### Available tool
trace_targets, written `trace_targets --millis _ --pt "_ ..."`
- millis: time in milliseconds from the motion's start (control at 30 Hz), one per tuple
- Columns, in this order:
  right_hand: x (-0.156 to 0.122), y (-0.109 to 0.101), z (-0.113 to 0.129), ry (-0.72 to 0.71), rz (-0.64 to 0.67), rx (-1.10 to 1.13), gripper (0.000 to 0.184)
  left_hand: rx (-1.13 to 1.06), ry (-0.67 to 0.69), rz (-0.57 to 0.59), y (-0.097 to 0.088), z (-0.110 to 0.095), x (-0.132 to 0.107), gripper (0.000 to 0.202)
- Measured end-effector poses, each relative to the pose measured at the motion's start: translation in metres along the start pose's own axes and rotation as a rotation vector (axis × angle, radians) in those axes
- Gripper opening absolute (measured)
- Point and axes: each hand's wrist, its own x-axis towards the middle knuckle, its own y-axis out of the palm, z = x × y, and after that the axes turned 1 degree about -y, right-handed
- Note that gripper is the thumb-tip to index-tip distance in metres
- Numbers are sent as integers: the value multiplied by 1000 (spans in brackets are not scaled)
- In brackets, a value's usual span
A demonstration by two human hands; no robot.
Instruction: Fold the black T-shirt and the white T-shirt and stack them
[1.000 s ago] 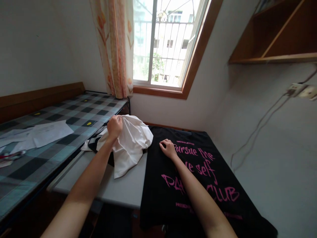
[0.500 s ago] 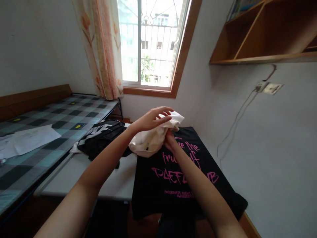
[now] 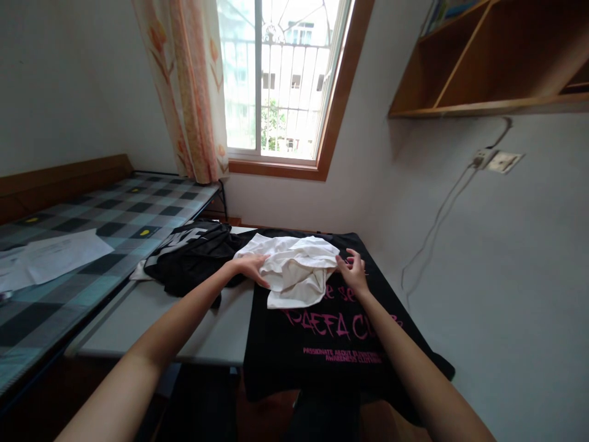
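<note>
A crumpled white garment [image 3: 294, 270] lies on top of a black T-shirt [image 3: 331, 334] with pink lettering, spread flat on a grey table [image 3: 202, 328]. My left hand [image 3: 251, 267] grips the white garment's left edge, fingers curled on the cloth. My right hand [image 3: 352, 271] pinches its right edge, over the black shirt's print. A second black garment [image 3: 193, 255] with white lettering lies bunched to the left of my left hand.
A bed [image 3: 69, 245] with a checked cover and white papers [image 3: 50, 255] stands left of the table. Behind are a window [image 3: 276, 80] with a curtain [image 3: 184, 92]. A wooden shelf [image 3: 488, 61] and a socket [image 3: 499, 161] with hanging cable are on the right wall.
The white garment went from the left pile, was lifted in both hands, and now lies on the black T-shirt. My hands have moved apart to its two edges.
</note>
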Motion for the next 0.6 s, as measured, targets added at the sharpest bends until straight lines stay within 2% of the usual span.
trace_targets --millis 67,100,167,233,300,367,433,533,600 --pt "2 9 4 -160 47 -195 71 56 5 -20 4 -1 -3 86" --pt "1 15 5 -253 93 -315 68 82 5 -44 6 0 -5 80" --pt "0 28 7 -388 200 -500 52 106 14 -85 8 2 -7 67" --pt "4 37 9 -392 258 -519 33 94 27 -111 7 7 -8 58" --pt "14 39 11 -325 249 -426 26 83 34 -131 1 11 -7 48" --pt "30 30 14 -254 183 -284 34 85 25 -173 -10 12 -4 29" --pt "51 13 19 -234 56 -156 45 84 23 -259 -26 9 0 18" --pt "80 -22 31 -281 -194 -29 54 6 48 -459 -54 -2 9 20" --pt "93 -46 41 -306 -290 -9 56 -72 81 -587 -71 -11 14 26"
